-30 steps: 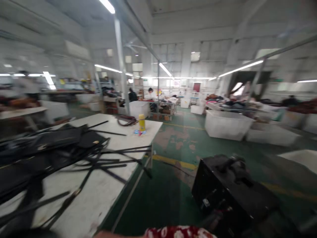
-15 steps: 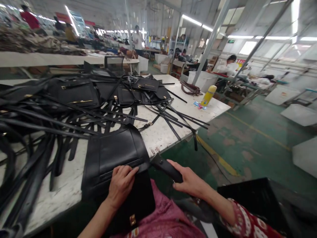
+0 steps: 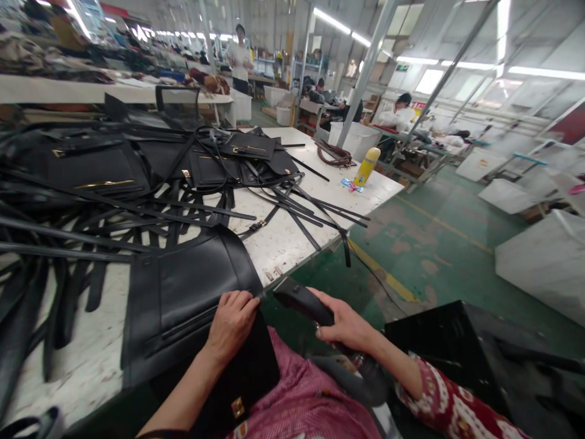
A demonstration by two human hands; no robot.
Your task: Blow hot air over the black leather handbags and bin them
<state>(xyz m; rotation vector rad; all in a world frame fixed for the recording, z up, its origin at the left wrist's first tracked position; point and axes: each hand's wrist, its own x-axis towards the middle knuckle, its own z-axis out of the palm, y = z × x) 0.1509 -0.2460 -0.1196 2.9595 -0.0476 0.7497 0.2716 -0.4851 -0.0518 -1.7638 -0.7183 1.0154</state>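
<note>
A black leather bag piece lies over the near edge of the white table, its lower part with a gold clasp hanging over my lap. My left hand has its fingers closed on the piece's right edge, near a long slit or zip line. In my right hand is a black handheld tool, its front end pointing left and a short distance from the leather edge. My fingers wrap round the tool's body.
Black bags and many loose straps cover the table's left and back. A yellow bottle and coiled brown straps stand toward the far right corner. A black box is at my right. People work farther off.
My left hand has moved right along the leather to its edge corner. The tool in my right hand has come slightly apart from the leather. The view has turned right.
</note>
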